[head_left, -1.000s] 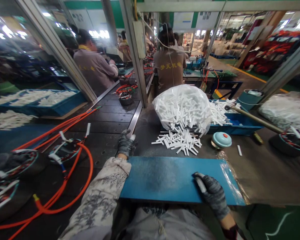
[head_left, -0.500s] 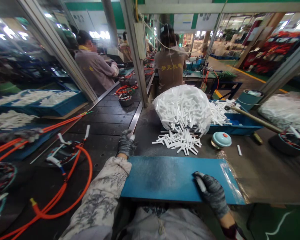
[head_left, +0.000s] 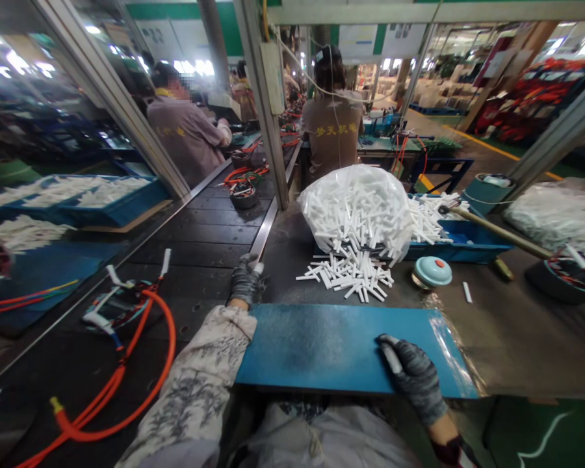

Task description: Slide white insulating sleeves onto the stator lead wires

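Note:
My left hand (head_left: 245,283), in a grey striped glove, is closed at the near end of the metal rail (head_left: 264,235) beside the conveyor. A pale tip shows at its thumb; whether it grips the rail or something small is hidden. My right hand (head_left: 415,376), gloved alike, rests with curled fingers on the right part of the blue board (head_left: 312,344). Along its thumb side runs a pale strip, either glove or a white piece; I cannot tell. Beyond the board lie loose white tubes (head_left: 361,276), spilling from a clear plastic bag (head_left: 355,201).
On the conveyor (head_left: 205,244) to my left sits a wound motor stator (head_left: 119,309) with orange cables (head_left: 168,351). Right of the tubes are a blue-lidded jar (head_left: 432,272), a blue bin (head_left: 482,244) and a long-handled hammer (head_left: 502,233). Two co-workers (head_left: 336,130) (head_left: 182,133) are ahead.
The stator and its orange cables have shifted slightly left and nearer. At far left, another person's gloved hand has left view, and the cables there have moved. My hands have stayed put.

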A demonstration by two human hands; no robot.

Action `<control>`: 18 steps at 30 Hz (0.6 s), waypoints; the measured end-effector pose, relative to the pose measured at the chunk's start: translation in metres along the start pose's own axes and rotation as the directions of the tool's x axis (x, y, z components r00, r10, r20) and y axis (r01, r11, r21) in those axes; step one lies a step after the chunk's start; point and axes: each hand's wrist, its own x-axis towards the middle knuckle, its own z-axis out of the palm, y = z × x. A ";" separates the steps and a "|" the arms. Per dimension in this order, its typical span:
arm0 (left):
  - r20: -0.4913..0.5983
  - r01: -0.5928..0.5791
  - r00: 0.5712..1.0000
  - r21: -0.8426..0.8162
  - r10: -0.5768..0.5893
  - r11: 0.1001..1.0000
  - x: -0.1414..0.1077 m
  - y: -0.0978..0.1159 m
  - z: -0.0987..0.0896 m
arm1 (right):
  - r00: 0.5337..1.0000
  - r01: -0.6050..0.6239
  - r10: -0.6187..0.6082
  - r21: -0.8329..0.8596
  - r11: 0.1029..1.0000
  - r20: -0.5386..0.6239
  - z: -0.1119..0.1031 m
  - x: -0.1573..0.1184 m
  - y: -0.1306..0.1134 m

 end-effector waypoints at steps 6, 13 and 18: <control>0.053 0.061 0.997 -0.107 -0.055 0.992 -0.001 -0.001 0.001 | 1.000 -0.018 0.018 0.030 0.999 0.008 0.001 -0.001 0.001; 0.064 0.052 0.997 -0.130 -0.044 0.990 0.001 -0.003 0.003 | 1.000 0.010 -0.010 0.003 1.000 -0.013 0.001 0.000 0.001; 0.078 0.060 0.996 -0.119 -0.051 0.991 0.000 0.000 0.002 | 1.000 0.016 -0.016 -0.007 1.000 0.003 0.001 0.001 0.002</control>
